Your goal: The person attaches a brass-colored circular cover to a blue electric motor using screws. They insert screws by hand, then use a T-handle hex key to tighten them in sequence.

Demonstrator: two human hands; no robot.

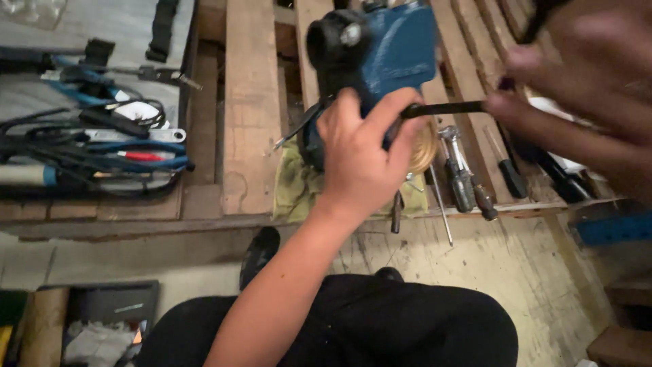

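step in hand: looks like a fastener on the blue-painted metal pump body (397, 47) is being worked with the long black L-shaped hex key (445, 108); that's my read, the fastener itself is hidden behind the hand

where the pump is: top centre of the frame, sitting on a dirty yellow-green rag (293, 187) on the worn wooden pallet surface (248, 115); a round brass-coloured part (424, 151) peeks out at its lower right

left hand (360, 160): centre of the frame, fingers wrapped around the lower part of the pump and the short end of the key, so clamped on, bracing it

right hand (587, 88): upper right, blurry and close to the camera; fingertips pinched together on the far end of the key's long arm

next move: I'd guess it needs a steady swing on the long arm while the other hand keeps the pump from twisting on the rag

nearby stuff: dark-handled screwdrivers (468, 180) lie just right of the pump near the pallet edge; at the left of the frame sits a tangle of black and blue cables (102, 153) with a flat silver wrench (146, 135)

below: dusty concrete floor (502, 265)
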